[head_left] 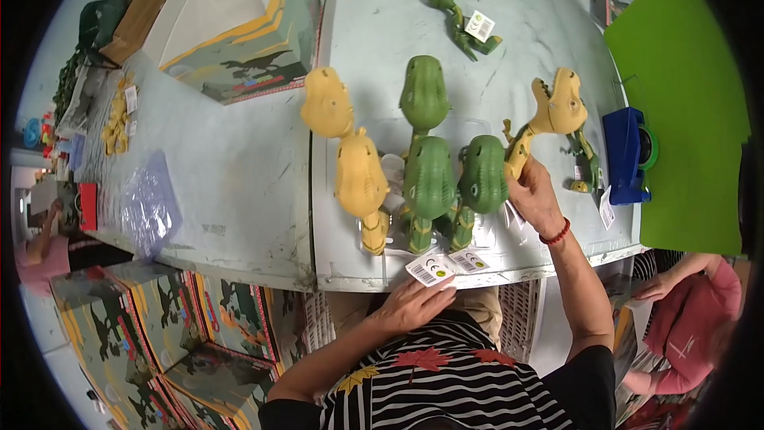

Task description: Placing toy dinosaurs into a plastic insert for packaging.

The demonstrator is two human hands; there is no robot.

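A: What does the right hand have?
B: Its grip pinches a yellow dinosaur below the head, on the right side of the group, over the counter.
A: And the left hand?
B: At the near edge, fingers against a white tag. Whether that grip is pinching it, I can't tell.
A: What else is in the group?
B: Three green dinosaurs, with two more yellow ones to their left.
A: Farther off?
B: A tagged green figure lies far, and a printed box sits far left.
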